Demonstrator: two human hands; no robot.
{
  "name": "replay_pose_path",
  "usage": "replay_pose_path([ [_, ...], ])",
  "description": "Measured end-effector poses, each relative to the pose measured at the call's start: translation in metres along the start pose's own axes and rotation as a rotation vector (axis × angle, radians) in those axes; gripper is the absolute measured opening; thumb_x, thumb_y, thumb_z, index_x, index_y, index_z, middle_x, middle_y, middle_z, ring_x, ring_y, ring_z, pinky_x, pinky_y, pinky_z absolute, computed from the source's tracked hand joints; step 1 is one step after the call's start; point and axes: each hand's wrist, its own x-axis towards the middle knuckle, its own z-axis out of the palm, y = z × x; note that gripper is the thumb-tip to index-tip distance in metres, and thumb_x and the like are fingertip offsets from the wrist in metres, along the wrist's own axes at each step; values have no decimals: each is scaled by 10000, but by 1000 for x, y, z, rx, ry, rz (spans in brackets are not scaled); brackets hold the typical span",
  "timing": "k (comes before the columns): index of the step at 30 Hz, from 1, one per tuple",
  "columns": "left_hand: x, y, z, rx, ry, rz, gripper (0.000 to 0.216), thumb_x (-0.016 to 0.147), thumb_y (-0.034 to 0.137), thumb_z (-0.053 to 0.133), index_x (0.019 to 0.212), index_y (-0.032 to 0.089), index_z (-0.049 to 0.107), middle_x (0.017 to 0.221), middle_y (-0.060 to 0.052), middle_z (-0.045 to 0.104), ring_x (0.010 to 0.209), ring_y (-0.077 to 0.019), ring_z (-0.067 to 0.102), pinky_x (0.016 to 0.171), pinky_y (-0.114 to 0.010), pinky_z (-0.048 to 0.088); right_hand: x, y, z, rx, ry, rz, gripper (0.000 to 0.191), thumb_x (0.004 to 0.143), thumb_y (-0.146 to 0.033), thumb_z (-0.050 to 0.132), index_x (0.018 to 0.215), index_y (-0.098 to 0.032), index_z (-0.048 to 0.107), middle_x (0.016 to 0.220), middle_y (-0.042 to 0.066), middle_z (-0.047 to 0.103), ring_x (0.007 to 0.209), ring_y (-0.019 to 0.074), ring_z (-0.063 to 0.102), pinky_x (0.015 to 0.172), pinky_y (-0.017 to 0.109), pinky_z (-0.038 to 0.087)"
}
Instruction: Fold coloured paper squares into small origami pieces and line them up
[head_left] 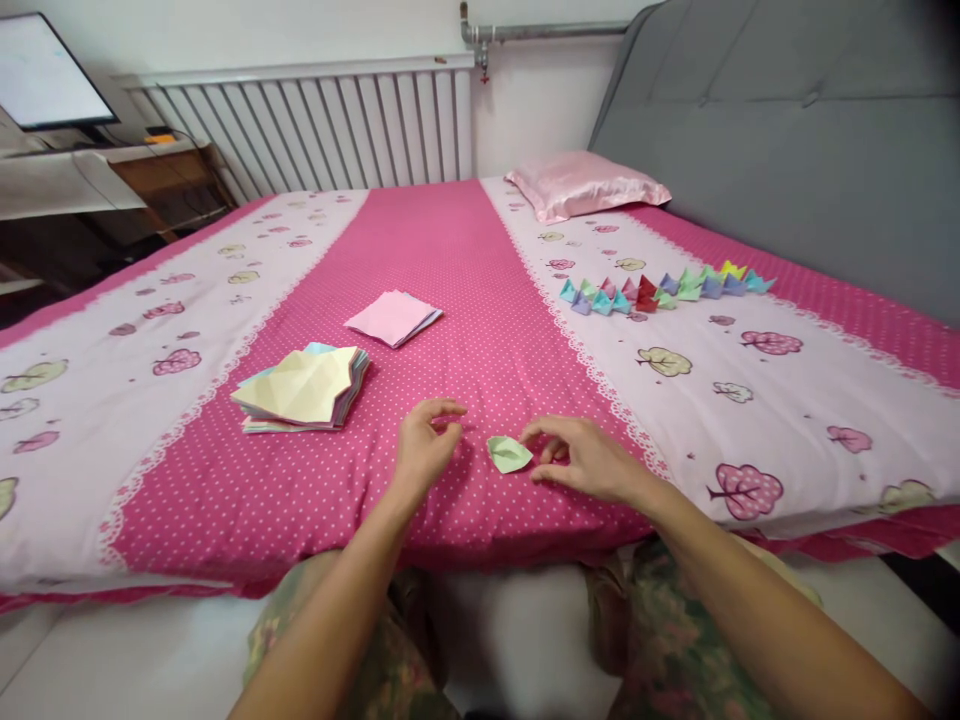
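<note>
A small folded piece of light green paper [509,454] lies on the pink bedspread [442,240] between my two hands. My left hand [429,440] hovers to its left, thumb and fingers curved apart, with nothing in the grasp. On the other side, my right hand [581,455] is close to the paper's right corner, its thumb and fingers apart; whether a fingertip touches it I cannot tell. To the left sits a stack of creased paper sheets [304,388] with a pale yellow one on top. Beyond it is a pile of flat square sheets [394,317], pink uppermost.
Several folded paper boats [646,295] in mixed colours stand in rows at the right. A pink pillow [589,184] rests at the far side, beside a grey headboard [787,130]. A radiator [315,125] lines the wall; a monitor [49,75] stands at far left.
</note>
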Motion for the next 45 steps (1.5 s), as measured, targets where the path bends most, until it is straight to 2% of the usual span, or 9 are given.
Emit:
replay_pose_path([
  [5, 6, -7, -5, 139, 63, 33, 232, 679, 151, 498, 839, 143, 666, 1005, -92, 628, 882, -181, 615, 764, -315, 514, -1, 2, -2, -158, 56, -149, 116, 779, -216, 605, 870, -180, 668, 782, 21, 618, 675, 118, 565, 653, 237, 425],
  [11, 9, -6, -5, 320, 58, 75, 243, 716, 212, 479, 843, 141, 673, 1023, -110, 608, 982, -214, 578, 767, -320, 515, 2, 6, 1, -214, 92, -259, 146, 843, -219, 534, 863, -171, 671, 826, 34, 659, 781, 124, 587, 725, 226, 424],
  [14, 11, -9, -3, 437, 60, 103, 258, 742, 241, 467, 856, 141, 676, 1044, -116, 613, 1055, -231, 546, 871, -362, 475, 3, 8, -4, -204, 186, -227, 155, 850, -222, 519, 877, -188, 669, 845, 29, 663, 782, 127, 593, 730, 234, 433],
  [17, 9, -12, 4, 600, 64, 145, 351, 784, 309, 462, 1011, 108, 638, 1150, -145, 587, 1156, -257, 480, 974, -400, 391, 2, 10, -14, -188, 335, -165, 155, 844, -216, 523, 878, -187, 672, 833, 29, 667, 766, 131, 595, 733, 248, 439],
  [21, 4, -14, 20, 846, 39, 216, 505, 842, 386, 390, 1216, 66, 506, 1310, -186, 468, 1248, -287, 388, 1023, -423, 315, 0, 16, -29, -157, 488, -85, 180, 843, -197, 501, 886, -190, 675, 845, 37, 678, 781, 142, 605, 749, 272, 450],
  [26, 3, -20, 30, 1007, 38, 293, 541, 858, 419, 335, 1242, 71, 489, 1314, -182, 471, 1247, -295, 391, 1036, -440, 274, -3, 41, -50, -139, 665, -13, 171, 812, -213, 519, 869, -191, 678, 861, 47, 688, 787, 160, 619, 738, 290, 473],
  [30, 4, -24, 31, 1038, 75, 327, 530, 854, 413, 333, 1238, 86, 496, 1294, -163, 498, 1231, -281, 412, 1030, -428, 283, -5, 66, -72, -141, 789, 37, 173, 795, -234, 525, 860, -178, 675, 843, 43, 692, 732, 150, 625, 710, 274, 488],
  [37, 7, -24, 31, 1098, 90, 335, 524, 845, 418, 320, 1219, 105, 513, 1277, -138, 520, 1208, -265, 438, 1028, -405, 285, -15, 110, -119, -257, 811, 210, 222, 788, -250, 498, 908, -176, 670, 936, 46, 698, 740, 143, 643, 724, 266, 493],
  [45, 14, -34, 28, 1075, 93, 339, 567, 812, 459, 303, 1210, 117, 519, 1259, -138, 535, 1199, -272, 451, 1026, -417, 299, -39, 171, -216, -439, 884, 507, 219, 768, -223, 524, 918, -198, 683, 805, 42, 712, 763, 173, 645, 722, 281, 463],
])
